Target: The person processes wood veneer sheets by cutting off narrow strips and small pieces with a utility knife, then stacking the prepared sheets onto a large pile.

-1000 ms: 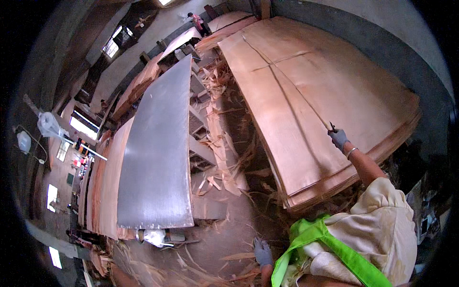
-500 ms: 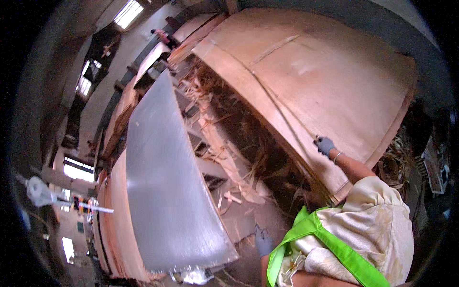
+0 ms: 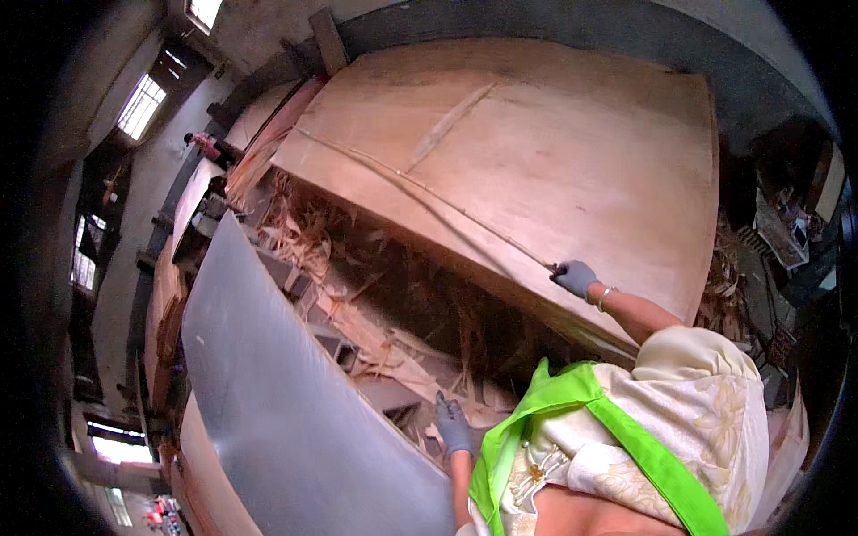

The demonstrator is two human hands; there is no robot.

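My right hand [image 3: 576,277], in a grey glove with a bracelet at the wrist, is closed round the near end of a long thin stick [image 3: 465,214]. The stick reaches across a large stack of thin wood veneer sheets [image 3: 590,161], slanting to the far left; a shadow lies beneath part of it. My left hand [image 3: 453,427], also gloved in grey, hangs low beside the edge of a big smooth grey sheet [image 3: 268,384]. Its fingers look stretched out and apart, with nothing visible in them. A long pale split or patch [image 3: 451,125] marks the top veneer.
Between the veneer stack and the grey sheet runs a gap strewn with torn veneer strips [image 3: 366,335]. More scraps [image 3: 726,268] lie past the stack's right end. A person [image 3: 210,147] is far off at the left, by other stacks. A wall [image 3: 536,22] stands behind.
The view has turned, so the stack and the grey sheet sit further left and the grey sheet lower. My right hand still grips the stick, which now lies straighter over the stack. My left hand is higher.
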